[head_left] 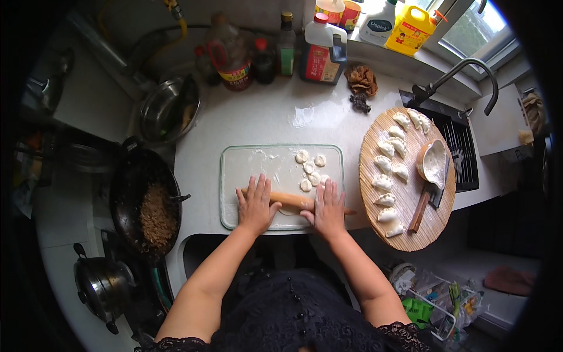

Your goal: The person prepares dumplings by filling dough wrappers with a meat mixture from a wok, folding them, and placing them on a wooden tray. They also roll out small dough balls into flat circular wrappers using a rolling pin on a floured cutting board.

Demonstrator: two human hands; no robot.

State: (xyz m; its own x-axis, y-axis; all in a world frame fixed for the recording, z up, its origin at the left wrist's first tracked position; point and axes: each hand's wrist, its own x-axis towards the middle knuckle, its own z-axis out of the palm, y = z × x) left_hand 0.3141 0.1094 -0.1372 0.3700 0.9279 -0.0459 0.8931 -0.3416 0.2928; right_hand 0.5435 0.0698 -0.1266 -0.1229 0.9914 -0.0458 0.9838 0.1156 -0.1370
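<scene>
Left hand [254, 206]: laid flat over the pin's left end, fingers extended, not wrapped round it.
Right hand [329, 210]: likewise flat, near the pin's right end.
Rolling pin [292, 200]: beneath both palms, slightly slanted, over a dough round [287, 212] partly hidden.
Glass board [237, 161]: under the pin; small dough discs [309, 168] clustered toward its upper right.
Round wooden board [407, 196]: right of it, carrying folded dumplings [384, 164], a tilted bowl [422, 160] of flour and a cleaver [420, 210].
Wok [125, 196]: far left, holding brown crumbly filling [157, 217].
</scene>
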